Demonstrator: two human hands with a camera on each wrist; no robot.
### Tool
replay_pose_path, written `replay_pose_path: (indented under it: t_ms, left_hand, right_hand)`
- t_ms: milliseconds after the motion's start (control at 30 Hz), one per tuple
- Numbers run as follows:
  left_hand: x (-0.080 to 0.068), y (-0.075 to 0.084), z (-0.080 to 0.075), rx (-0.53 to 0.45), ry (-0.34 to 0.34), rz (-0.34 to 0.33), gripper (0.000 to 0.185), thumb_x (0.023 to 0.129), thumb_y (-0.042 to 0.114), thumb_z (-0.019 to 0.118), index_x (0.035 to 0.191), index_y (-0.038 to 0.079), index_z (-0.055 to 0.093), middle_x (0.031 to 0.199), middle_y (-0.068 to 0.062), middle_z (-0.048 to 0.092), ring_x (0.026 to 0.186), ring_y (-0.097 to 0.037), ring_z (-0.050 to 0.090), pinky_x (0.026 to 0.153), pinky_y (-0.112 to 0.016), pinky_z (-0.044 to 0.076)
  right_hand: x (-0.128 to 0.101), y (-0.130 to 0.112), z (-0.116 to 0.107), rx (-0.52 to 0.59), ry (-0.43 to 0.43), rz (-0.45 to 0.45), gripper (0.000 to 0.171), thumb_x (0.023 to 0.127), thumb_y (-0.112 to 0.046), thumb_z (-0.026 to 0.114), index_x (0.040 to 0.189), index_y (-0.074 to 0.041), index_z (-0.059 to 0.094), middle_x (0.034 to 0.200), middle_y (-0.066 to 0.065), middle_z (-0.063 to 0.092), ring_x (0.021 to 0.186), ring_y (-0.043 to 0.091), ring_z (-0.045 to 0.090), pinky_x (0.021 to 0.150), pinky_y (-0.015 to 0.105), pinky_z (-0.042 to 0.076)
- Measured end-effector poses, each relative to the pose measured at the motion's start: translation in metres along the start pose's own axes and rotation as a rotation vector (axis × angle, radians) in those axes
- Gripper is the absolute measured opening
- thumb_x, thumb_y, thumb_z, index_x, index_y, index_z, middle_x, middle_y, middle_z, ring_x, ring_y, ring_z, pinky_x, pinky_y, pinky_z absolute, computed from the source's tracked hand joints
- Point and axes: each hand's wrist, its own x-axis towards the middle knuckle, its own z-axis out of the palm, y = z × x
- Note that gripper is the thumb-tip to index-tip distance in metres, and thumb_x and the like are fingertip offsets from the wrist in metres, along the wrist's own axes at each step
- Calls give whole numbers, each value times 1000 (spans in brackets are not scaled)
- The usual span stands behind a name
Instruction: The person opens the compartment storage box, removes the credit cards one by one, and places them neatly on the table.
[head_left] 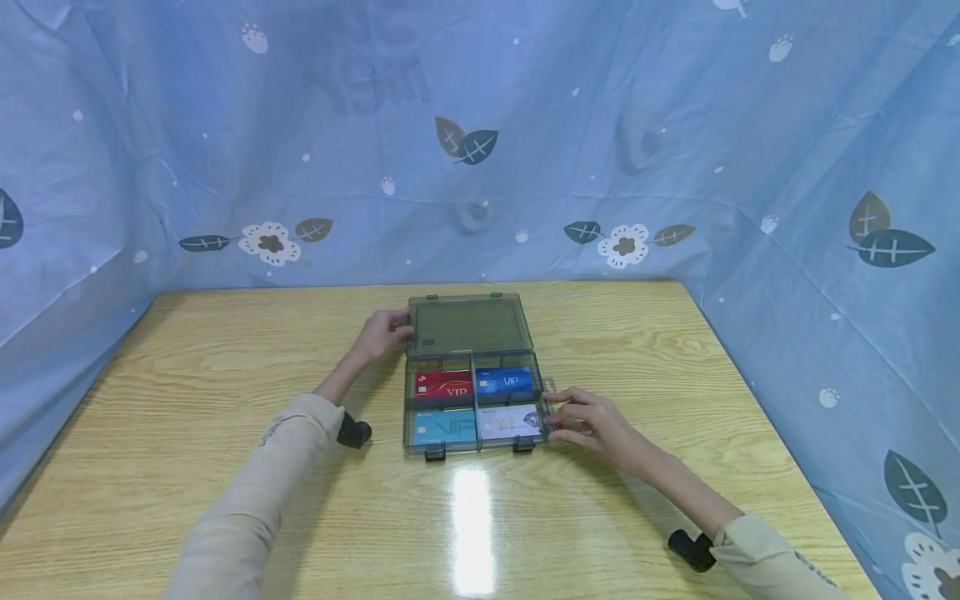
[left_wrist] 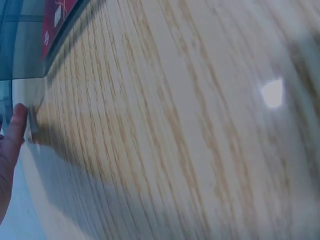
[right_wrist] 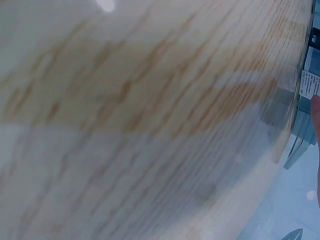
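Observation:
A clear grey plastic box lies on the table with its lid folded back flat, away from the person. Its divided compartments hold a red VIP card, a dark blue one, a light blue one and a white one. At the lid's left edge is my left hand, fingertips right against it, one finger stretched out in the left wrist view. My right hand is beside the box's right wall, fingers loosely bent, fingertips at the white card's compartment.
The wooden table runs back to a blue patterned cloth, which also hangs along both sides. Two dark latches project from the box's front edge. A black wrist device shows under the left cuff, another by the right.

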Motion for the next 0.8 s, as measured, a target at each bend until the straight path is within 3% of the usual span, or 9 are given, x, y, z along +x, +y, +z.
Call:
replay_pose_path:
  t_ms: [433, 600, 800]
  left_hand:
    - [-4, 0, 1, -166, 20, -114, 40, 89, 5, 53, 125, -11, 44, 126, -26, 46, 109, -36, 51, 83, -35, 48]
    - [-8, -2, -1, -138, 61, -105, 38, 89, 10, 55, 122, -8, 50, 121, -24, 52, 106, -37, 53, 87, -40, 45]
    - [-18, -7, -8, -239, 75, -66, 35, 88, 8, 56, 120, -7, 52, 116, -24, 56, 101, -35, 57, 83, -39, 48]
  right_hand:
    - [0, 2, 1, 14, 8, -6, 17, 72, -4, 72, 89, -7, 68, 110, 19, 56, 83, 21, 62, 66, 19, 51]
    - [0, 1, 1, 20, -1, 2, 17, 72, -4, 72, 89, -7, 68, 110, 20, 56, 83, 21, 62, 65, 21, 52]
    - [0, 0, 0, 10, -3, 6, 16, 73, -6, 71, 90, -7, 69, 111, 18, 56, 83, 18, 62, 66, 19, 51]
